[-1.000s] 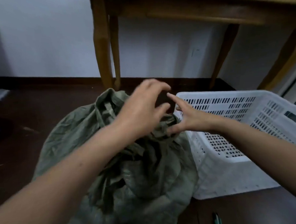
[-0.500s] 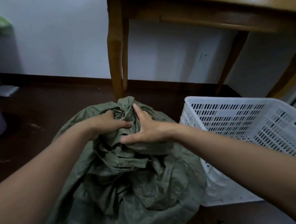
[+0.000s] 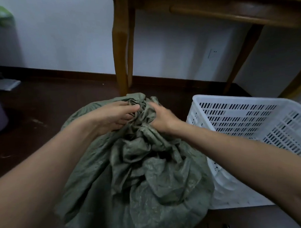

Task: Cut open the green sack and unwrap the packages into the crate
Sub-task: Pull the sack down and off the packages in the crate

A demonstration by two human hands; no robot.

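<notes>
1. Sack of crumpled green woven plastic [image 3: 146, 175] on dark floor [image 3: 41, 110] (neck bunched at 12 o'clock).
2. Left hand [image 3: 111, 117] and right hand [image 3: 161, 117] both grip that neck.
3. White slotted plastic crate [image 3: 251, 126] touches sack at 3 o'clock.

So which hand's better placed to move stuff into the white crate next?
Right, likely. The right hand grips the bunched neck of the green sack on the side nearest the white crate, which stands right of the sack. The left hand grips the far side and would need to cross over.

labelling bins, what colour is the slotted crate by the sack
The crate beside the sack is white; head view.
</notes>
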